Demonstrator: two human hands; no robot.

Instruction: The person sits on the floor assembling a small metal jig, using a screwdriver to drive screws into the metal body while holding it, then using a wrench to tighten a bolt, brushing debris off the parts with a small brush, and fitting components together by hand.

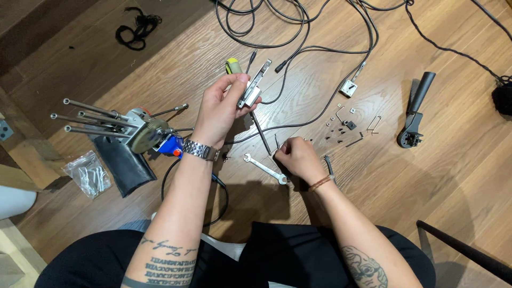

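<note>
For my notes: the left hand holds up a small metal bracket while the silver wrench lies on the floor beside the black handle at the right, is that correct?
Not quite. In the head view the silver wrench lies on the floor beside the right hand, far from the black handle. The left hand does hold the metal bracket.

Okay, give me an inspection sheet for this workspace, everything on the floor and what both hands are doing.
Surface: wooden floor, plank pattern.
Job's things: left hand holds up a small metal bracket part; right hand rests on the floor, pinching a thin metal tool; what else it grips cannot be told.
Clutter: open-ended wrench, yellow-handled screwdriver, small screws and hex keys, black handle part, metal rod assembly, plastic bag of hex keys.
Hands: both bare; wristwatch on left.
Cables: black cables looped across the floor.
Surroundings: black cord bundle.
</note>
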